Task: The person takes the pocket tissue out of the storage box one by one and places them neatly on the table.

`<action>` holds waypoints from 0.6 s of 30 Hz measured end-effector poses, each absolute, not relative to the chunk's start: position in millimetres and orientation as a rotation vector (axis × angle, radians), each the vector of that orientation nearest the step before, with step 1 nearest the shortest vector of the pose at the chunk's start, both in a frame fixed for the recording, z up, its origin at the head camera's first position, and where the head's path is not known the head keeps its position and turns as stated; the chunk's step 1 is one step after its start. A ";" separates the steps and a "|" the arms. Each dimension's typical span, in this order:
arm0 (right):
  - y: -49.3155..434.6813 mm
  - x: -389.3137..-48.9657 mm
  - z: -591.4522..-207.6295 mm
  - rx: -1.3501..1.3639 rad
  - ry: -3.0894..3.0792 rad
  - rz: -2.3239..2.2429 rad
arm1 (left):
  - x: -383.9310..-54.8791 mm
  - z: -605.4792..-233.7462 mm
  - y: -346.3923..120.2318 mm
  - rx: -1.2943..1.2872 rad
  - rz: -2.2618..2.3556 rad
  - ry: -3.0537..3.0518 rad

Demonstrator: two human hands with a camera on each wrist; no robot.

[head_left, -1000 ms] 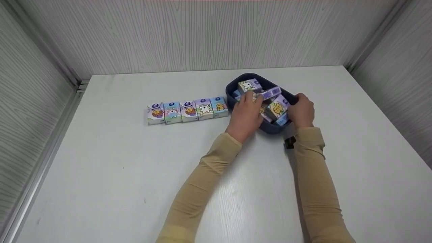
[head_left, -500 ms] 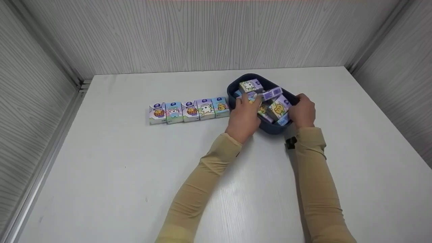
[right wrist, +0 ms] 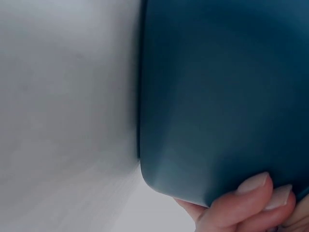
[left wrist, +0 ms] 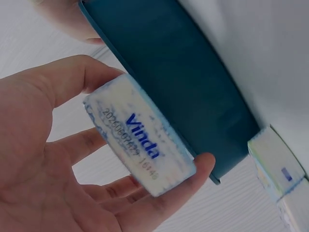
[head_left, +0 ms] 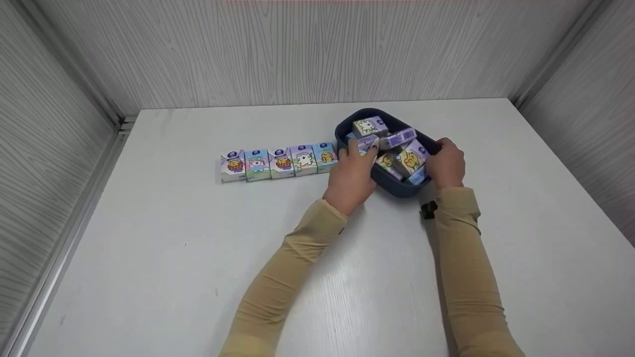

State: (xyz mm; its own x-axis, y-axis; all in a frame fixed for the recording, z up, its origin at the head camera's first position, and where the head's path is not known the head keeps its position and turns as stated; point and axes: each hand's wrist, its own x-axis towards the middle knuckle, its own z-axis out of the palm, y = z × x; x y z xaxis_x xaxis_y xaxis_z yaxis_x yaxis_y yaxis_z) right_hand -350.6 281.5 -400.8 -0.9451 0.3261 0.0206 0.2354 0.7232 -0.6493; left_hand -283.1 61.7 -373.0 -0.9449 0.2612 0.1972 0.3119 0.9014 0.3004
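Note:
My left hand (head_left: 349, 181) pinches a small Vinda tissue pack (left wrist: 142, 137) between thumb and fingers, at the near left rim of a dark blue bin (head_left: 397, 188). In the left wrist view the pack's printed end faces the camera, against the bin's wall (left wrist: 178, 72). My right hand (head_left: 445, 163) grips the bin's right rim; its fingertips (right wrist: 256, 183) show on the bin's wall in the right wrist view. Several more tissue packs (head_left: 411, 159) lie jumbled inside the bin.
Left of the bin, several tissue packs (head_left: 282, 163) stand side by side in a straight row, the rightmost close to the bin. A black object (head_left: 428, 209) shows beside the right sleeve. Wood-grain panels (head_left: 297, 54) enclose the white table (head_left: 168, 248).
My left hand has drawn back toward the lower left, bringing a tissue pack from among the others to the bin's rim. The right hand keeps its grip on the bin.

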 end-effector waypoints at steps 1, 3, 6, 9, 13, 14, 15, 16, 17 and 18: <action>281.4 -350.4 -400.7 -0.455 -2.791 1.027 | -281.9 -373.2 59.1 -0.442 -0.484 -2.911; 281.4 -350.1 -400.8 -0.451 -2.790 1.034 | -279.1 -373.8 53.3 -0.439 -0.460 -2.908; 281.6 -349.9 -401.0 -0.444 -2.786 1.030 | -274.3 -374.7 44.3 -0.432 -0.413 -2.909; 281.6 -349.5 -401.2 -0.442 -2.778 1.023 | -268.8 -376.6 36.3 -0.422 -0.346 -2.930; 281.3 -349.7 -401.9 -0.439 -2.779 1.016 | -258.9 -382.3 26.6 -0.415 -0.247 -2.977; 281.4 -349.9 -401.9 -0.438 -2.782 1.014 | -255.8 -384.1 24.2 -0.417 -0.224 -2.986; 281.4 -350.0 -401.8 -0.436 -2.784 1.011 | -252.8 -386.1 21.7 -0.423 -0.199 -2.991; 281.4 -350.1 -401.6 -0.434 -2.786 1.010 | -249.8 -388.3 19.2 -0.430 -0.175 -2.994; 281.4 -350.3 -401.4 -0.433 -2.787 1.010 | -246.8 -390.6 16.5 -0.438 -0.150 -2.991; 281.4 -350.6 -401.4 -0.432 -2.788 1.009 | -243.9 -392.9 13.6 -0.447 -0.126 -2.986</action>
